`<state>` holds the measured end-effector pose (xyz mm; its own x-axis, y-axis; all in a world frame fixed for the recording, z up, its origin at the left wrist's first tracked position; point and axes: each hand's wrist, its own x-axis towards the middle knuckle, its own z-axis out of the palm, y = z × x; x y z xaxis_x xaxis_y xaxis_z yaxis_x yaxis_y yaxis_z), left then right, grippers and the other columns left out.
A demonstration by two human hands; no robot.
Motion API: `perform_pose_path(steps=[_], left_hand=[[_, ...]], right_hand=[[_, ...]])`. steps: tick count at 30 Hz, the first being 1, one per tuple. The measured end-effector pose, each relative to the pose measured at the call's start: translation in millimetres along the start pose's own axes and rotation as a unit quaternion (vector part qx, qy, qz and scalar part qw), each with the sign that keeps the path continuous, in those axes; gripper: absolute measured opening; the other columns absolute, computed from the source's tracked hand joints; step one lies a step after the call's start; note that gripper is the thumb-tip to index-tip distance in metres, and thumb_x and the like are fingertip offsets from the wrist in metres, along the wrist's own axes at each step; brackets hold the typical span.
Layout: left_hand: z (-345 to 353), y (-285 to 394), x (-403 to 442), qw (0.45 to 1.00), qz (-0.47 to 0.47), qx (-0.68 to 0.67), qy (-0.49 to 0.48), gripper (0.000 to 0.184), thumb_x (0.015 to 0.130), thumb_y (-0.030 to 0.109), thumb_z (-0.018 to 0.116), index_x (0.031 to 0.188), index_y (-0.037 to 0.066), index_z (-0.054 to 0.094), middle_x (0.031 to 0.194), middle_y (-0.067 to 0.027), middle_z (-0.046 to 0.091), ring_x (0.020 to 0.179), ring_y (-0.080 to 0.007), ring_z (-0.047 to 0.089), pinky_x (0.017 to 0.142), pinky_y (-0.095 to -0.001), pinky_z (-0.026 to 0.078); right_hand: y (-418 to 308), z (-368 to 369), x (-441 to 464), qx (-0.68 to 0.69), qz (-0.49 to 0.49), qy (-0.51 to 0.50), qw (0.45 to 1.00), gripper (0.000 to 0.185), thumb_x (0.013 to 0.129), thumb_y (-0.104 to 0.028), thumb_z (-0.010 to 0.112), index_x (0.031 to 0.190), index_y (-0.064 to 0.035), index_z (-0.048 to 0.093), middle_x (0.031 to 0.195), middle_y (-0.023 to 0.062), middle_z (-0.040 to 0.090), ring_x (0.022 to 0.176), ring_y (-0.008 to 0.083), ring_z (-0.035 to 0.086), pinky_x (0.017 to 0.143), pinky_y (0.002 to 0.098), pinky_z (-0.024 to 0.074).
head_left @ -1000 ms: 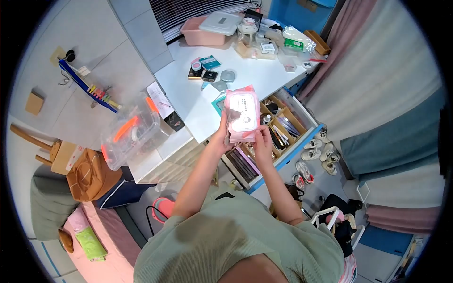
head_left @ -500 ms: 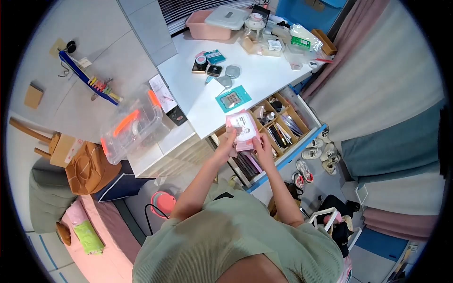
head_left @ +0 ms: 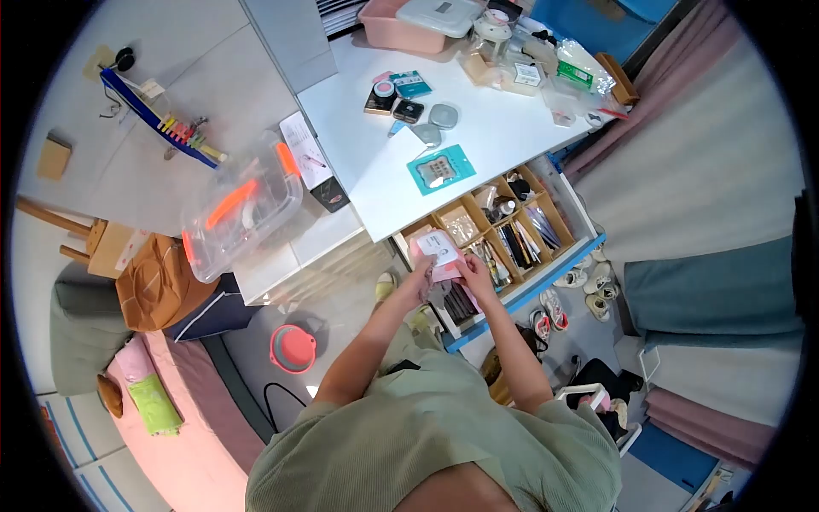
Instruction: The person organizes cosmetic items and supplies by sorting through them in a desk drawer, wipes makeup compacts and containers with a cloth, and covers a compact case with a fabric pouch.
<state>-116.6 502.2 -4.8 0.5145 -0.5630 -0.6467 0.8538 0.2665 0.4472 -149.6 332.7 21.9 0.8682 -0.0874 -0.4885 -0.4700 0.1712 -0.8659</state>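
Observation:
A pink-and-white soft packet (head_left: 438, 247) with a printed label is held over the open drawer (head_left: 522, 294). My left hand (head_left: 417, 282) is closed on its left side, and my right hand (head_left: 475, 275) pinches its lower right corner. Something greyish and crumpled hangs below my left fingers; I cannot make out what it is. Cardboard dividers split the drawer into compartments. In them lie pen-like sticks (head_left: 518, 244), a small clear bottle (head_left: 506, 207) and a clear wrapped pack (head_left: 459, 224).
On the white desk (head_left: 367, 183) lie a teal card pack (head_left: 440, 170), compacts (head_left: 444, 115) and a pink bin (head_left: 397, 30). A clear box with orange latches (head_left: 243, 213) stands on the left cabinet. Shoes (head_left: 553, 309) and a pink basin (head_left: 293, 349) are on the floor.
Both hands have lowered the packet towards me, and it now appears more tilted and foreshortened. The head view has shifted, so the desk and drawer sit farther right.

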Motion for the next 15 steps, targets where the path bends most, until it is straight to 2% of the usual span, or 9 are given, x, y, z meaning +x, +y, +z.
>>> perform_pose_path(steps=[3, 6, 9, 12, 15], left_hand=[[8, 3, -6, 0.999, 0.016, -0.038, 0.012, 0.054, 0.082, 0.052, 0.051, 0.116, 0.009, 0.052, 0.106, -0.0057, 0.059, 0.09, -0.0202, 0.059, 0.08, -0.0354, 0.048], [-19, -7, 22, 0.997, 0.012, 0.032, 0.074, 0.052, 0.083, 0.052, 0.049, 0.112, 0.01, 0.053, 0.101, -0.0058, 0.06, 0.087, -0.0197, 0.059, 0.076, -0.035, 0.049], [0, 17, 0, 0.996, 0.005, -0.013, 0.083, 0.049, 0.083, 0.053, 0.048, 0.109, 0.011, 0.053, 0.096, -0.0048, 0.06, 0.083, -0.0191, 0.06, 0.072, -0.0352, 0.051], [-13, 21, 5, 0.998, -0.023, -0.012, 0.05, 0.046, 0.083, 0.05, 0.049, 0.108, 0.012, 0.053, 0.094, -0.0039, 0.06, 0.082, -0.0184, 0.061, 0.071, -0.0347, 0.051], [-10, 17, 7, 0.996, 0.021, -0.004, 0.081, 0.039, 0.085, 0.042, 0.049, 0.109, 0.011, 0.052, 0.093, -0.004, 0.06, 0.082, -0.0172, 0.061, 0.071, -0.0336, 0.052]], right_hand=[[5, 4, 19, -0.012, 0.013, 0.002, 1.0, 0.013, 0.087, -0.018, 0.056, 0.094, -0.0069, 0.053, 0.081, -0.0008, 0.055, 0.074, 0.0081, 0.054, 0.063, 0.0237, 0.0495], [6, 7, 34, -0.017, 0.024, 0.024, 0.999, 0.016, 0.085, -0.019, 0.058, 0.093, -0.006, 0.053, 0.08, 0.0006, 0.055, 0.073, 0.0094, 0.055, 0.06, 0.0238, 0.0485], [12, 8, 50, 0.018, 0.033, 0.045, 0.998, 0.019, 0.084, -0.021, 0.059, 0.094, -0.0057, 0.051, 0.082, 0.0026, 0.055, 0.072, 0.0114, 0.055, 0.059, 0.0243, 0.0482], [22, 7, 64, 0.04, 0.055, 0.075, 0.995, 0.021, 0.085, -0.02, 0.057, 0.098, -0.0054, 0.049, 0.087, 0.006, 0.056, 0.073, 0.0143, 0.057, 0.058, 0.0256, 0.0488], [27, 6, 73, 0.057, 0.067, 0.084, 0.993, 0.023, 0.085, -0.019, 0.056, 0.102, -0.0048, 0.048, 0.088, 0.0069, 0.056, 0.075, 0.0153, 0.058, 0.058, 0.0257, 0.0494]])
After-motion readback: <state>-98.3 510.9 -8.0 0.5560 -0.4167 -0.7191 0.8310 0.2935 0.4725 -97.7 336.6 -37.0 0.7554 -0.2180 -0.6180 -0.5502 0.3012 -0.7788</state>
